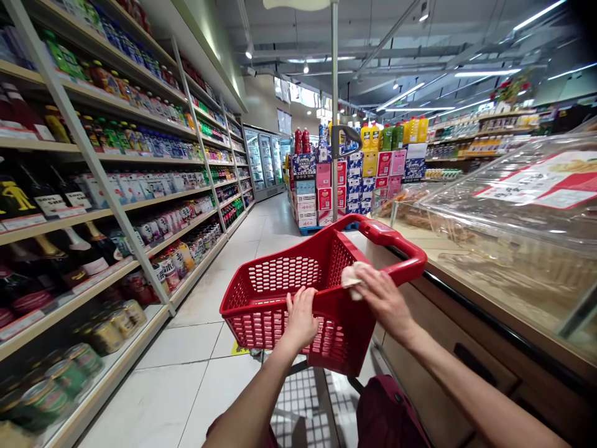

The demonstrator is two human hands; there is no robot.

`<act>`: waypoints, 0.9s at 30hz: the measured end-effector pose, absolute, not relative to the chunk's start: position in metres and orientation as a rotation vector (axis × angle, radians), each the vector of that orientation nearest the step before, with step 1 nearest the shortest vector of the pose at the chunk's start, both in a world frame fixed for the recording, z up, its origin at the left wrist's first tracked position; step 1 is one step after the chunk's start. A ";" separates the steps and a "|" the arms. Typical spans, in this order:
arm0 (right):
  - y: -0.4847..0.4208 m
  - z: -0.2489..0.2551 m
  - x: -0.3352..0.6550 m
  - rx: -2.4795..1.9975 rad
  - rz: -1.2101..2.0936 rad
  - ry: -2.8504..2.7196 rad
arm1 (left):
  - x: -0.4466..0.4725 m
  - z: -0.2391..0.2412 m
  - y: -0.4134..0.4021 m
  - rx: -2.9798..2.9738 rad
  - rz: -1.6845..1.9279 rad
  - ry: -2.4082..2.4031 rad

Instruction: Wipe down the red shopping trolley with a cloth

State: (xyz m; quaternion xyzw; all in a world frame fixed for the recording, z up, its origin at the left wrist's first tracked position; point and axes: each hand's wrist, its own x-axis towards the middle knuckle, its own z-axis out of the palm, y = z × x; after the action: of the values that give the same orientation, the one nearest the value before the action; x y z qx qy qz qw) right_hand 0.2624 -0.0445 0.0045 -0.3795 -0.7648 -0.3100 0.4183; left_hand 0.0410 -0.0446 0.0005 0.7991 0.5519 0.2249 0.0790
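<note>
A red plastic shopping basket [275, 280] with a red handle [396, 239] stands tilted in front of me in a shop aisle. My left hand [301, 317] grips the near rim of the basket, fingers curled over the edge. My right hand [382, 295] presses a small white cloth [351, 275] against the basket's rim near the handle. The inside of the basket shows nothing in it.
Shelves [93, 205] of bottles, tins and packets run along the left. A glass-topped food counter [513, 224] stands close on the right. Stacked boxes and bottles [354, 180] and a metal pole [334, 106] stand ahead; fridges [263, 162] lie at the aisle's end.
</note>
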 end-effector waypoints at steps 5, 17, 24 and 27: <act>-0.058 -0.051 0.279 -1.077 -0.681 -1.660 | 0.042 0.001 -0.043 2.380 0.674 1.648; -0.059 -0.046 0.268 -1.120 -0.636 -1.623 | 0.044 0.003 -0.040 2.381 0.667 1.657; -0.065 -0.057 0.259 -1.076 -0.613 -1.716 | 0.043 0.006 -0.040 2.349 0.590 1.648; -0.057 -0.040 0.262 -1.091 -0.707 -1.607 | 0.042 0.002 -0.040 2.367 0.633 1.645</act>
State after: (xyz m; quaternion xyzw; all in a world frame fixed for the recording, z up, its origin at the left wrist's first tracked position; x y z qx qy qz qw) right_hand 0.2624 -0.0568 -0.0398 -0.4536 -0.6680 -0.2937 0.5117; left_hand 0.0423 -0.0399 0.0024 0.7984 0.5548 0.2134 0.0953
